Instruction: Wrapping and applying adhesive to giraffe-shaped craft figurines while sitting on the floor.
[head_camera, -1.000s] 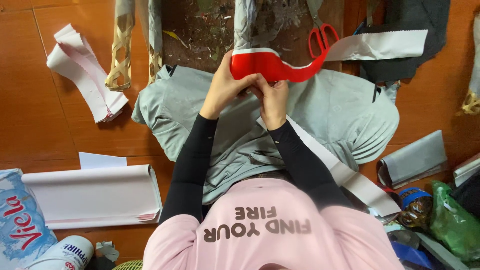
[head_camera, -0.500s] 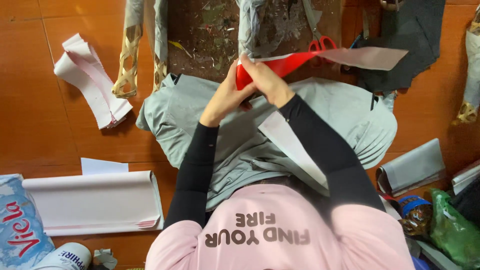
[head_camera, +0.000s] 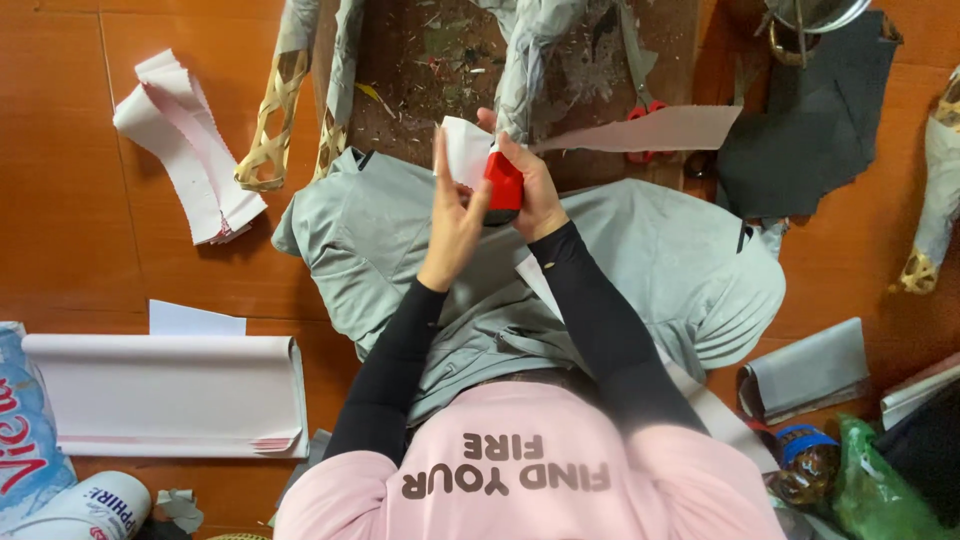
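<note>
- The right hand (head_camera: 535, 190) is closed around a small red plastic tool (head_camera: 503, 181), raised over the lap, above the grey trousers (head_camera: 640, 250).
- The left hand (head_camera: 455, 205) pinches a piece of white paper (head_camera: 465, 150) just beside the red tool, its outer fingers spread.
- A long pale paper strip (head_camera: 650, 128) runs rightward from the hands, across red-handled scissors (head_camera: 640, 100) lying on the dark mat (head_camera: 420, 70).
- A roll of white paper (head_camera: 160, 390) lies on the orange floor (head_camera: 60, 220), well left.
</note>
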